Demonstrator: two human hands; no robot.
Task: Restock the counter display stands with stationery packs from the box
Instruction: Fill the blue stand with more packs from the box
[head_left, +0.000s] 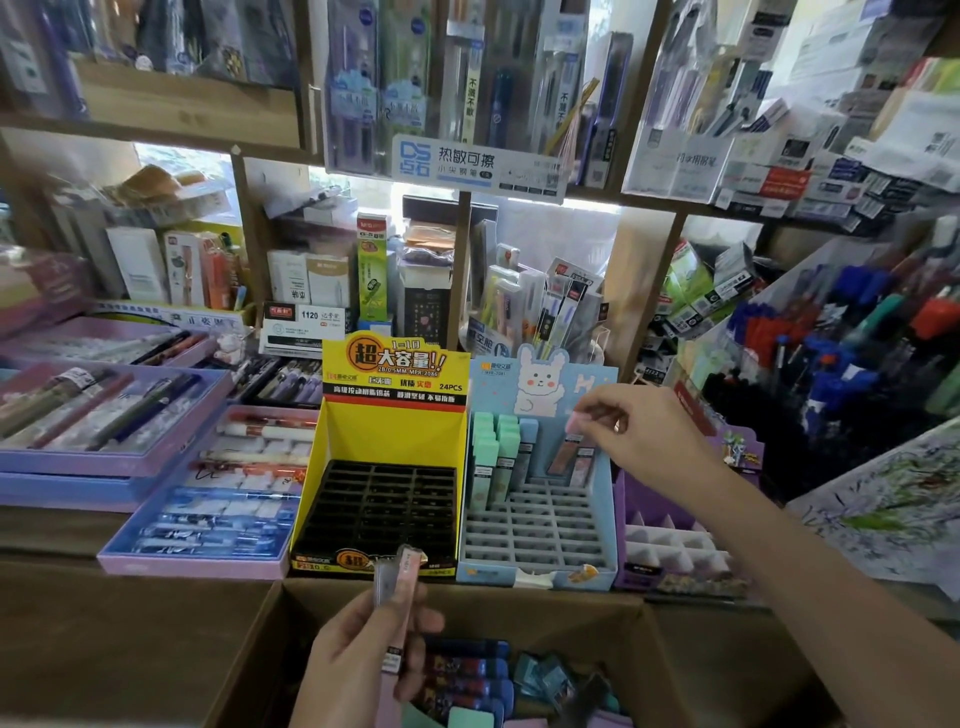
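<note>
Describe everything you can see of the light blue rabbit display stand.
The light blue display stand is printed cardboard by its look, with an upright header card showing a white rabbit. Its sloped grey grid of slots is mostly empty; mint-green packs stand in the back rows. It sits between the yellow stand and the purple stand. The right hand pinches a pink pack at a back slot.

Left hand (363, 654): bare, with slim fingers; it shows only from the wrist up.
Right hand (639, 436): bare, with slim fingers and the knuckles plainly seen.
Right forearm (810, 571): bare along all the length that shows, smooth, wider toward the elbow side.
Bright spot (616, 427): small and shiny, at one finger of the right hand; too small to tell if it is a ring.
</note>
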